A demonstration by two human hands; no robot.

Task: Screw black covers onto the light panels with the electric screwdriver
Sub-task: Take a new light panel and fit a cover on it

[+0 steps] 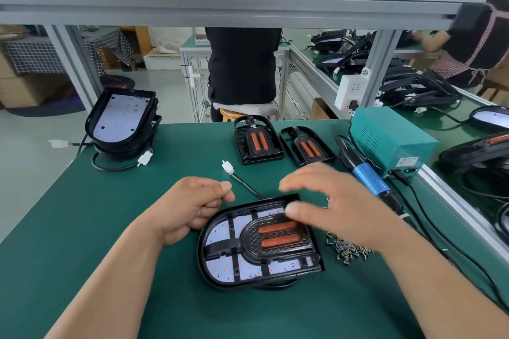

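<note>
While the black cover sits on the light panel in the near middle of the worktop, our left hand is at the panel's left edge, fingers curled in and thumb on the forefinger (whether it pinches anything, we cannot tell). Our right hand hovers over the cover's far right part, fingers straight and spread, holding nothing. The electric screwdriver lies toward the right edge, just beside a teal power box. A heap of screws lies just right of the panel. Two spare covers lie near the far edge, and a stack of panels stands at the far left corner.
</note>
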